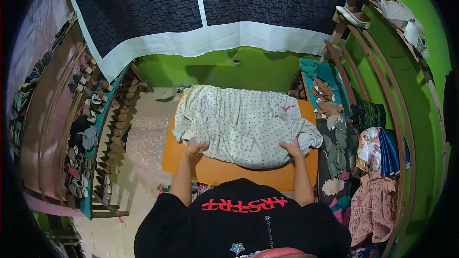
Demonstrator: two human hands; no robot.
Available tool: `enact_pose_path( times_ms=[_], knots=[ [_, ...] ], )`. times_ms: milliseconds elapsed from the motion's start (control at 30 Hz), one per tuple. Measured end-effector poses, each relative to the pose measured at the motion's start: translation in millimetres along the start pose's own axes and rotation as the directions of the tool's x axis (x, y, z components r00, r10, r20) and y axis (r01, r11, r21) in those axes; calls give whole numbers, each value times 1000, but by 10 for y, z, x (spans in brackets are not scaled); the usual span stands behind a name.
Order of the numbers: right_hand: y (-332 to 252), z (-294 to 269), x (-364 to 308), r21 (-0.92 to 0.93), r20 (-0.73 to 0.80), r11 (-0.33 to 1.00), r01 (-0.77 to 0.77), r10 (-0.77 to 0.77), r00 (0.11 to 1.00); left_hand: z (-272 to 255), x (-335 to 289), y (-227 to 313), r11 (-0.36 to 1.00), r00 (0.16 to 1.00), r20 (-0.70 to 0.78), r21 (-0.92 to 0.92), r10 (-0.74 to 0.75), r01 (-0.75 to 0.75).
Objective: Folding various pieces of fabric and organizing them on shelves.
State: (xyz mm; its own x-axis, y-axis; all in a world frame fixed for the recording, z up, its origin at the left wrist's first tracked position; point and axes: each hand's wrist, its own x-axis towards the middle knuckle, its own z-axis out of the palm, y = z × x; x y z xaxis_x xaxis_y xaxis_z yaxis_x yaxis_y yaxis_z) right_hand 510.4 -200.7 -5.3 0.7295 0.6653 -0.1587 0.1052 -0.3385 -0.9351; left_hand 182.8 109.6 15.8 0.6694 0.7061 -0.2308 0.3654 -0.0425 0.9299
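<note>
A rumpled white cloth [239,124] with dark dots lies bunched in a wide heap on an orange tabletop [220,177] in front of me. My left hand [195,148] grips the cloth's near left edge, fingers tucked into the folds. At its near right side, my right hand [292,148] is closed on the same cloth, thumb on top. Some fingertips of both hands are hidden by fabric. A small pink strip [289,107] rests on the cloth's upper right. Whether anything lies under the heap, I cannot tell.
On my left, a teal-edged rack [95,162] carries several shoes. To the right, a long bench [330,134] bears cut shoe pieces, beside folded fabrics [389,153] and pink lace cloth [375,205]. Wooden rails [382,76] run along the green wall. A dark curtain [143,9] hangs ahead.
</note>
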Motion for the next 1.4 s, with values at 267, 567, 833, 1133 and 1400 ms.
enact_pose_path(
  times_ms=[267,567,833,1133,1400],
  knots=[
    [-182,275,-780,-596,-524,741,-310,-67,849,87,-455,-96,866,922,-363,495,132,71],
    [-50,-46,-925,-495,-413,825,-275,55,909,180,-637,-526,958,817,-534,277,217,-73],
    [-1013,-935,-799,-116,-822,992,57,-128,554,-791,-300,893,809,669,-496,128,554,-574],
    [-324,-582,-2496,311,-871,762,568,-11,491,-1441,-1516,223,815,770,-630,-393,98,-425],
    [-533,488,-3465,288,-434,868,-405,495,753,-1497,-2552,-1089,960,984,-11,-223,-178,171]
  ],
)
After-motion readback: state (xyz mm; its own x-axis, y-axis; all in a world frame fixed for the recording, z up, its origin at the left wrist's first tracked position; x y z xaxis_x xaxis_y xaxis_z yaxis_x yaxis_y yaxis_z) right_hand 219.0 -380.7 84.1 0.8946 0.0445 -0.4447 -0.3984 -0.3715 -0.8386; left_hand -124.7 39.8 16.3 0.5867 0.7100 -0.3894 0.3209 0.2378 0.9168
